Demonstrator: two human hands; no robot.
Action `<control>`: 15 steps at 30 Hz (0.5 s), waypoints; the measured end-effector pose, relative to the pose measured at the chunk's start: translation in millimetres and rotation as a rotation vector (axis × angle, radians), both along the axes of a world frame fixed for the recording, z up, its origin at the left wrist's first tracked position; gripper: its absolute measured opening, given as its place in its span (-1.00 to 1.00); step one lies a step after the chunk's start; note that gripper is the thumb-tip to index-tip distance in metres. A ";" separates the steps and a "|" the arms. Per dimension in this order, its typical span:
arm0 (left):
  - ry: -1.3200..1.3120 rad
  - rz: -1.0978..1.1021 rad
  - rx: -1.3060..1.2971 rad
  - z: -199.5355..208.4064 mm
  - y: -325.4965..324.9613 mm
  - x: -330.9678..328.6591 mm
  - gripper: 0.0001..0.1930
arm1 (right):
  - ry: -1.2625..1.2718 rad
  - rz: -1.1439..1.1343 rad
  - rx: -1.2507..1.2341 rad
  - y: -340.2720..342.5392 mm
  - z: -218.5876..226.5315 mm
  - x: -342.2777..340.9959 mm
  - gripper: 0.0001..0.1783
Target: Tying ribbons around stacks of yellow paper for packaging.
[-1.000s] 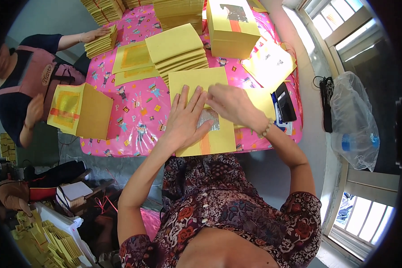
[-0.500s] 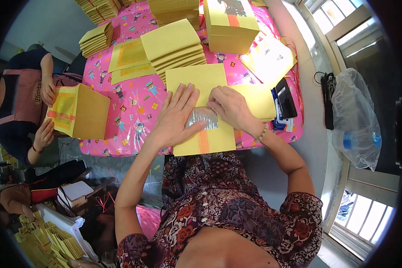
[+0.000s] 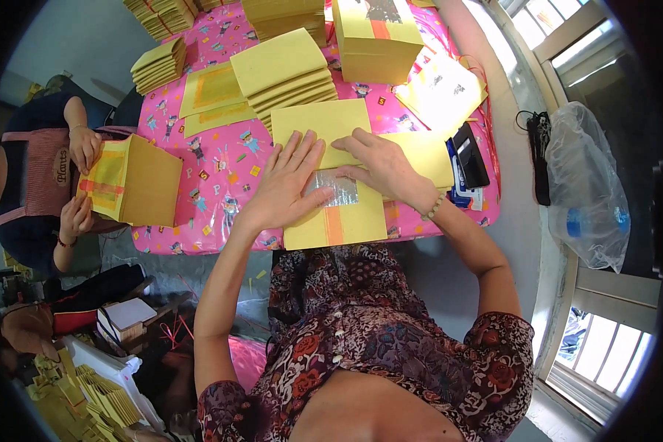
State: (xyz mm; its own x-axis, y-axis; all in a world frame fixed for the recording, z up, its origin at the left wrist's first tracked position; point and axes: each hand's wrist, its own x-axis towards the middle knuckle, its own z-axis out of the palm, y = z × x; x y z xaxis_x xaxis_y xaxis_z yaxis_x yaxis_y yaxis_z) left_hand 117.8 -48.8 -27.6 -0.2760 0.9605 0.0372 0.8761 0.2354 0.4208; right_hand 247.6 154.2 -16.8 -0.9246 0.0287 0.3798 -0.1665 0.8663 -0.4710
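Observation:
A yellow paper piece (image 3: 361, 227) lies in front of me at the table's near edge, with a silver foil patch (image 3: 344, 190) and an orange stripe down its lower half. Its upper part reaches away from me past both hands. Flat on its left side rests my left hand (image 3: 291, 180), fingers stretched out and thumb at the foil's edge. My right hand (image 3: 383, 168) is over the right side, just above the foil; its thumb and forefinger point left and stand apart, with nothing visible between them. More flat yellow paper (image 3: 423, 158) lies right of it, partly under the hand.
Beyond my hands stands a fanned stack of folded yellow paper (image 3: 283, 66), beside a tall yellow block (image 3: 379, 51). A dark phone-like object (image 3: 470, 158) lies at the right. Across the left corner, a co-worker's hands (image 3: 85, 151) hold a yellow paper box (image 3: 151, 180) on the pink tablecloth (image 3: 221, 173).
My right hand has opened from a bent, closed pose, its thumb and forefinger now reaching left over the paper. My left hand stays flat in place.

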 end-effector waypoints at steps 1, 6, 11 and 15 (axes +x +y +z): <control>0.005 -0.002 0.002 3.0 0.9 0.2 -0.12 | 0.037 0.028 0.074 2.5 -0.8 -1.6 -0.67; 0.013 0.071 0.148 11.9 6.4 0.5 -0.38 | 0.117 0.109 0.355 10.3 -1.7 -7.4 -0.66; 0.202 0.128 0.302 6.8 15.8 1.4 -0.52 | 0.227 0.082 0.408 12.1 4.8 -8.7 -0.73; 0.397 0.143 0.465 2.0 22.6 -1.7 -0.52 | 0.269 -0.119 0.181 9.0 10.4 -2.8 -0.58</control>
State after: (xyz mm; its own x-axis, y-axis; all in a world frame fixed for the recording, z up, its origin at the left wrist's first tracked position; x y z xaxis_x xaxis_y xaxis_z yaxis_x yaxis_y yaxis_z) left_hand 116.1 -26.2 -25.6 -0.2795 0.7740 0.5682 0.9601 0.2321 0.1560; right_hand 244.8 163.2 -6.4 -0.7847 0.0403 0.6185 -0.1565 0.9527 -0.2606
